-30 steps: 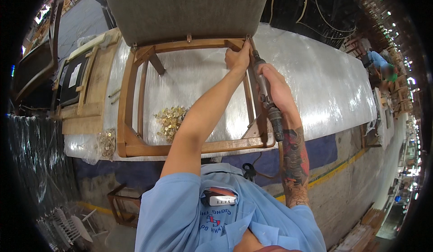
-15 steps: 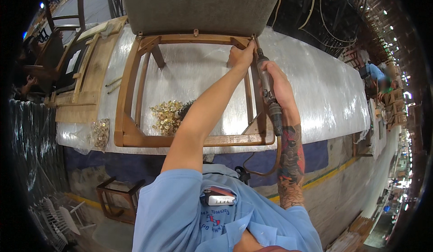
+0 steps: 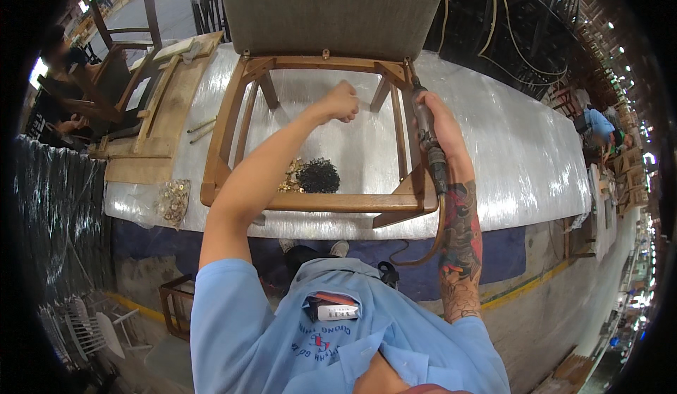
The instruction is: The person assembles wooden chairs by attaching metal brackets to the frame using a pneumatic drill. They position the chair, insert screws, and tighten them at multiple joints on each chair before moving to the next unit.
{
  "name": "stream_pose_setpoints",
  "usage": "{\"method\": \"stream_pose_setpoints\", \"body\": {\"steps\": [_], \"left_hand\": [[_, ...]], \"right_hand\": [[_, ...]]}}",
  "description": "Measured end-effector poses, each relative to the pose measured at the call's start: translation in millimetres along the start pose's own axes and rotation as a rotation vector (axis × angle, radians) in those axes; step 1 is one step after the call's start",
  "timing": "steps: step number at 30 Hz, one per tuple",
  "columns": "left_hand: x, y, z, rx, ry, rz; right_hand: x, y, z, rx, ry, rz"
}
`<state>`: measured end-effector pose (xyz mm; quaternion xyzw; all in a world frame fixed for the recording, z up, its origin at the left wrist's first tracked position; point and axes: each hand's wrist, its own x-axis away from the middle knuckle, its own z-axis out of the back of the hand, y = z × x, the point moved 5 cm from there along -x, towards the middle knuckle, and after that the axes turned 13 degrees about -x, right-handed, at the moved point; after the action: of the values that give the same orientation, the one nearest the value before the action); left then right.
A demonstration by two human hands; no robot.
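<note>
1. Chair frame (image 3: 331,201) sat on the film-wrapped tabletop (image 3: 511,136), mid-scene, its grey padded back (image 3: 331,14) rising at the far side.
2. Right hand (image 3: 440,124) was wrapped firmly round a power driver (image 3: 425,124), along the frame's right side; a hose (image 3: 442,228) ran off its near end.
3. Driver's tip pointed at the far right corner, by a small metal bracket (image 3: 407,61). Contact too small to judge; it looked to be touching or very close.
4. Left hand (image 3: 341,103) hung over the frame's opening, fingers curled into a loose fist, clear of the wood. Could not tell whether it hid a small part.
5. Black screws (image 3: 319,175) lay heaped inside the near rail, brass-coloured pieces (image 3: 290,177) just left.
6. My reading: fastening at that corner bracket was the step in hand. The next move called for a steady, well-aligned driver and a fist kept off the bit.
</note>
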<state>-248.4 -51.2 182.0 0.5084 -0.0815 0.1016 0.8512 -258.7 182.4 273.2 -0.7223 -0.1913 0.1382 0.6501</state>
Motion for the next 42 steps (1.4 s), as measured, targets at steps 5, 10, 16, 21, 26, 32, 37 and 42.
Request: {"method": "stream_pose_setpoints", "body": {"steps": [5,10,16,21,26,32,37,42], "left_hand": [[16.5,4.0,56.6,0.37,0.123,-0.087],[12.2,-2.4,81.4,0.791,0.239,-0.12],[9.9,-8.5,90.1,1.033,0.156,-0.147],[8.8,-9.8,95.8,1.142,-0.009,-0.188],[8.4,-6.3,98.3,1.121,-0.067,-0.178],[12.6,1.7,102.5,0.925,-0.082,-0.146],[4.4,-14.8,90.9,1.02,-0.077,-0.067],[-7.4,-27.8,80.0,0.895,0.085,0.12]], "right_hand": [[40.6,-13.5,-47.6,0.0,0.001,-0.075],[71.7,-11.6,-101.3,0.057,-0.174,-0.188],[65.8,-12.6,-125.9,0.048,-0.236,-0.176],[56.5,-10.0,-127.1,-0.012,-0.285,-0.139],[53.3,-5.9,-123.4,-0.044,-0.297,-0.156],[52.0,-8.2,-118.4,-0.08,-0.282,-0.211],[43.0,4.6,-119.5,-0.13,-0.251,-0.194],[34.7,13.7,-123.3,-0.112,-0.158,-0.195]]}}
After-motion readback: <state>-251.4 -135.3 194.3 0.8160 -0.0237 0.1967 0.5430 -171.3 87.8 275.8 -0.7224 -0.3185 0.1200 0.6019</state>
